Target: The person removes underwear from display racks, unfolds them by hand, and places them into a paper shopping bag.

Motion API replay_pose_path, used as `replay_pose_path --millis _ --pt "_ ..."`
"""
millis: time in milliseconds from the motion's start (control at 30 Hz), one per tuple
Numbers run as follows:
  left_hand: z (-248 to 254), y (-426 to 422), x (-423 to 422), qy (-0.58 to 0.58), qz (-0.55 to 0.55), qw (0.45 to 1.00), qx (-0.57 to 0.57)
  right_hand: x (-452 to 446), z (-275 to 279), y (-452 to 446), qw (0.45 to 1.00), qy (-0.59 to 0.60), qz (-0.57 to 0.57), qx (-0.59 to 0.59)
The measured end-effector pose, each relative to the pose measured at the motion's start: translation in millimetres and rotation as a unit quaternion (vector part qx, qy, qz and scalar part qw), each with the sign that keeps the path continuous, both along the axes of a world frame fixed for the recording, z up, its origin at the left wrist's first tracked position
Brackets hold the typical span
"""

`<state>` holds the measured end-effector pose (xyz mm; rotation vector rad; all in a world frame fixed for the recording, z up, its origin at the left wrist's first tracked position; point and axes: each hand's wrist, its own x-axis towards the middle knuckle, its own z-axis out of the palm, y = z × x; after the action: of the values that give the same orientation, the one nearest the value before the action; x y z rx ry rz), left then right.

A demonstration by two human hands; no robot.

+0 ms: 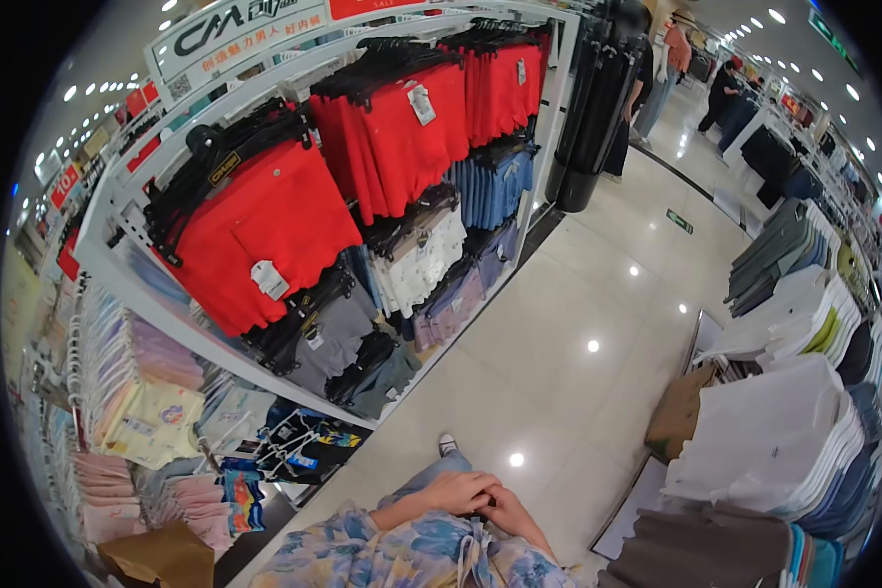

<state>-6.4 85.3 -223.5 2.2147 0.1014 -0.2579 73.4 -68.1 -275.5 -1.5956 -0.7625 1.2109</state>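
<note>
My left hand and my right hand meet in front of my waist, just above the floral shirt. Their fingers are curled and overlap, each hand resting against the other. No object shows in either one, though the inner sides of the fingers are hidden. A drawstring hangs down the shirt's front below them. Beyond the hands, one sneaker rests on the tiled floor.
A white display rack holds red garments, with grey and blue clothes lower down. To the right hang white garments and brown garments. A cardboard box stands by them. People stand farther up the aisle near a black column.
</note>
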Motion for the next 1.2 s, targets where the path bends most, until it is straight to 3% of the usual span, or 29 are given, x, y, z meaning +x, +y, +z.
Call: replay_pose_path --millis 67,167,567,633,700,767,900,933,1033,1133,1200 --pt "0 19 19 -0.002 0.011 1.0 -0.005 20 4 23 0.998 -0.003 -0.027 0.062" --pt "0 51 44 -0.019 0.036 0.999 -0.008 54 25 60 0.996 -0.087 0.012 0.02" --pt "1 134 113 -0.032 0.131 0.991 0.005 135 47 154 0.996 -0.076 0.044 -0.012" --pt "-4 135 122 -0.07 0.107 0.992 0.01 151 30 154 0.994 -0.069 0.084 -0.018" --pt "-11 131 131 -0.079 0.154 0.984 0.036 168 24 157 0.989 -0.065 0.131 -0.023" --pt "-22 126 138 -0.068 0.152 0.983 0.083 186 29 165 0.989 0.022 0.141 -0.031" --pt "-26 102 154 -0.046 0.275 0.956 0.091 225 27 179 0.962 -0.001 0.268 -0.043" --pt "-21 96 158 -0.042 0.306 0.948 0.08 239 7 182 0.956 0.075 0.259 -0.115" --pt "-23 82 173 -0.022 0.36 0.928 0.096 258 34 192 0.92 -0.036 0.386 -0.055" --pt "-8 73 176 -0.024 0.416 0.903 0.1 271 16 197 0.897 -0.073 0.437 -0.006" --pt "-25 61 178 -0.067 0.468 0.875 0.104 273 17 200 0.874 -0.094 0.477 -0.007"
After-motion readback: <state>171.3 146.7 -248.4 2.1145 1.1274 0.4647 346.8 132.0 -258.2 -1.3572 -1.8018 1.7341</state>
